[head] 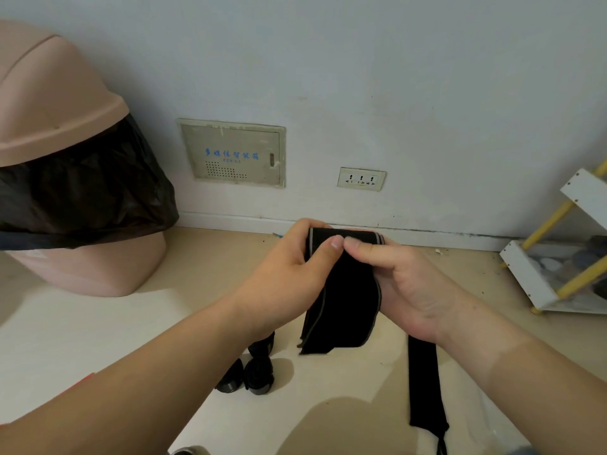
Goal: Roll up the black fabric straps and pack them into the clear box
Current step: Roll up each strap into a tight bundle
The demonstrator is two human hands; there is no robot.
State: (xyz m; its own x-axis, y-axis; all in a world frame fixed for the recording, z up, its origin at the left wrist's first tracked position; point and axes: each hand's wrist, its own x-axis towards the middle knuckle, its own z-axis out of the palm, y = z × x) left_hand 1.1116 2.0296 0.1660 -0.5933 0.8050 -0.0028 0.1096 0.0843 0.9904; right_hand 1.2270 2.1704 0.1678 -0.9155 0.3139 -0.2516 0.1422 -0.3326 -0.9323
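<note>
At the centre of the frame the left hand point(289, 267) and right hand point(394, 274) both pinch the top end of a strap point(345, 297). The thumbs meet over the front of it and the fingers curl behind. The top end looks folded over between the hands, as if the first turn of a roll is being made. Most of its length hangs loose below them, so this roll has barely begun.

At lower centre, on the floor point(230, 274), lie what seem to be three finished rolls point(256, 366), close together and not in any container. At lower right a flat strap point(425, 382) lies stretched out, not yet rolled.

The box cannot be made out clearly. A faint sheen at the lower right edge might be it, but I cannot tell.

By this showing, about half the rolling is done. One strap is in hand, one is waiting, and all the packing remains.
</note>
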